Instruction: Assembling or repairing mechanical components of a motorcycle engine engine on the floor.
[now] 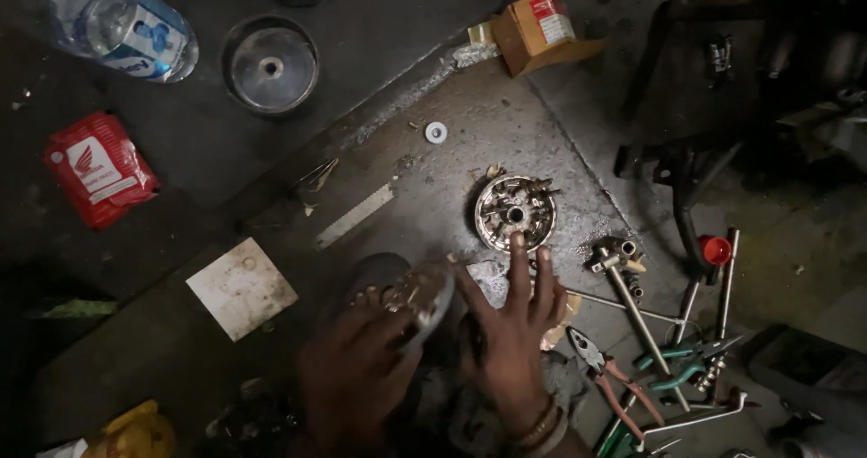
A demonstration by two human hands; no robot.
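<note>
1. Left hand (357, 368): we grip a round, shiny metal clutch-like part (420, 297), fingers curled around its lower edge, the part tilted and lifted off the floor.
2. Right hand (517, 327): fingers released and stretched flat, holding nothing; the fingertips reach toward item 3, the middle one just at its near rim.
3. Round steel hub with upright posts and a centre hole (516, 210): lying flat on the grey concrete floor (424, 196), apart from the held part. We judge the assembly taken apart, the two pieces not yet joined.
4. Red-handled pliers (607, 378) and green-handled pliers (686, 360): lying on the floor near our right hand, untouched.
5. Long metal T-handled socket wrench (632, 300): beside the pliers, with thin steel rods.
6. Small red plastic cap (714, 249): right of the wrench.
7. Shallow round metal dish (270, 64): well apart, upper left.
8. Clear plastic water bottle with blue label (122, 26): lying on its side.
9. Red foil packet (99, 167); small brown cardboard box (540, 30); white washer (436, 132); pale square tile (241, 287).
</note>
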